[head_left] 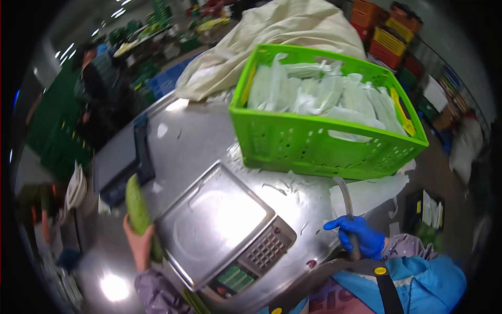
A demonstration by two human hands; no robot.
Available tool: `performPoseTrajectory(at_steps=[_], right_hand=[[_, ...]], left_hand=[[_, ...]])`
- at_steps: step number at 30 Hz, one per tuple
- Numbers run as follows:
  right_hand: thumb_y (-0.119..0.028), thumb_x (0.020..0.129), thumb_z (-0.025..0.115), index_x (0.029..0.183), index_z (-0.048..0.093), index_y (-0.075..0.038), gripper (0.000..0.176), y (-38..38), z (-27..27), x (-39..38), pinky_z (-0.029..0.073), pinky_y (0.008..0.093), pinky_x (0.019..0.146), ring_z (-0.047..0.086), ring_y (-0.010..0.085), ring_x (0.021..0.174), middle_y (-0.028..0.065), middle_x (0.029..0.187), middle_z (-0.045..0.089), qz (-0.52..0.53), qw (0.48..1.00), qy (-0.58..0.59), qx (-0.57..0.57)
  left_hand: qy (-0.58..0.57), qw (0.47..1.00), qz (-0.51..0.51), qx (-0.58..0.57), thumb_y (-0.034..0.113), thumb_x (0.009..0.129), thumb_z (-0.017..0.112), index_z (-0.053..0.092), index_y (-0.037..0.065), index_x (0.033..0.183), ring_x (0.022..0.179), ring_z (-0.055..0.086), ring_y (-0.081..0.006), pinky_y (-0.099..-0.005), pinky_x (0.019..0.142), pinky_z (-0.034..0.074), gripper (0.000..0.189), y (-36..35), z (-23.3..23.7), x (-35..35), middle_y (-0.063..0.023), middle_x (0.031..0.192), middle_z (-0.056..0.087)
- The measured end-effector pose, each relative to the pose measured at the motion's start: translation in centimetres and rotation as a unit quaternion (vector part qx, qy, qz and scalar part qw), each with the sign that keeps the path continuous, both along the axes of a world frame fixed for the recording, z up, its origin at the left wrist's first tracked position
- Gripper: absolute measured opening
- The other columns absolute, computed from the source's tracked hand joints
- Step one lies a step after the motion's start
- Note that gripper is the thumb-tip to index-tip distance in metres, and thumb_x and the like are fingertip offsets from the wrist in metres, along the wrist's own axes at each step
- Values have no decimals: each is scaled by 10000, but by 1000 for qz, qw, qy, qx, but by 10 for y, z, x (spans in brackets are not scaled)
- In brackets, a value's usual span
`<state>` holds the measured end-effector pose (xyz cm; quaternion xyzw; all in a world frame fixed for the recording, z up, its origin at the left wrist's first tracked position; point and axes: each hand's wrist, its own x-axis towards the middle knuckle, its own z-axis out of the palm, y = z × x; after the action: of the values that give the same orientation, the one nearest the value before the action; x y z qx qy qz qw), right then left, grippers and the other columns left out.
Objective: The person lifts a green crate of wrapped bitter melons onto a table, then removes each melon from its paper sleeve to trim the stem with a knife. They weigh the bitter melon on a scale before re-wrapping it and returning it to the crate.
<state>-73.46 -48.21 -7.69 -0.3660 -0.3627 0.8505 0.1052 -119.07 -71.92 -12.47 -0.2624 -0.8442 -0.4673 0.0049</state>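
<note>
My bare left hand is wrapped round a long, light green gourd, held upright beside the scale's left edge. Its surface looks slightly bumpy; the exact kind is hard to tell. In a blue glove, my right hand grips a knife with a narrow, curved grey blade pointing up and away from me. The index finger sticks out to the left. Between the hands lies a digital scale with a bare steel pan and a keypad toward me. Another green piece shows partly behind my left hand.
A bright green crate full of pale wrapped vegetables stands at the table's back right. White wrapping sheets lie before it. A dark scale sits at left, a cream cloth behind. A person stands beyond the table's left side.
</note>
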Motion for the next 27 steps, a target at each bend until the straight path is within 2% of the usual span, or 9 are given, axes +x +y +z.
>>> performPoseTrajectory(at_steps=[6,8,11,15,18,20,21,25,27], right_hand=[[-235,861,487,1063,564,-19,306,61,52,-15,396,177,493,478,52,540,10,667,540,-17,955,-107,277],[-230,849,495,1064,571,-49,290,94,87,-31,394,185,477,472,51,530,4,684,547,-12,902,-143,407],[-209,816,513,1024,586,-56,268,148,116,-71,359,191,465,443,54,520,2,742,557,12,856,-160,491],[-446,752,591,934,554,-29,457,232,99,-143,399,252,463,519,125,573,60,798,568,90,821,-207,525],[-546,720,585,1086,510,-23,642,276,74,-201,429,262,500,543,157,625,82,950,556,143,786,-280,533],[-627,658,589,1182,405,43,870,292,58,-233,485,317,561,583,230,716,170,1048,516,98,781,-274,552],[-642,622,605,1282,193,111,1083,288,61,-244,506,337,620,590,285,801,247,1145,454,112,767,-328,539],[-640,508,670,1291,-98,122,1336,308,25,-256,342,352,960,425,383,1124,297,1274,332,121,709,-348,601],[-608,507,690,1286,-127,115,1341,319,11,-254,344,355,958,426,378,1127,297,1277,327,97,732,-309,599]], left_hand=[[-336,920,103,173,175,693,685,276,-20,1263,885,531,-239,-312,749,452,729,-117,-109,-129,-174,1096,476],[-395,886,120,211,199,714,664,268,31,1285,990,486,-243,-364,781,422,715,-158,-166,-167,-159,1182,432],[-346,897,201,191,198,721,644,272,50,1286,1034,456,-246,-405,778,413,693,-146,-169,-166,-141,1210,408],[-262,890,339,158,198,732,615,278,78,1288,1100,411,-252,-465,774,399,661,-127,-143,-128,-113,1252,373],[-221,907,341,105,216,759,586,258,112,1309,1185,320,-257,-519,832,334,650,-104,-106,-102,-87,1309,315],[-230,924,266,151,207,787,572,276,158,1302,1197,294,-214,-439,880,284,596,-95,-84,-87,-80,1331,301],[-230,931,224,172,178,802,546,284,143,1297,1184,320,-211,-428,893,288,561,-89,-71,-76,-83,1311,323],[-216,951,144,170,209,795,565,319,95,1265,1124,378,-189,-363,890,342,542,-55,-18,-25,-77,1258,361],[-211,953,140,166,177,804,550,352,95,1248,1135,370,-193,-361,884,345,493,-35,0,-3,-81,1250,372]])
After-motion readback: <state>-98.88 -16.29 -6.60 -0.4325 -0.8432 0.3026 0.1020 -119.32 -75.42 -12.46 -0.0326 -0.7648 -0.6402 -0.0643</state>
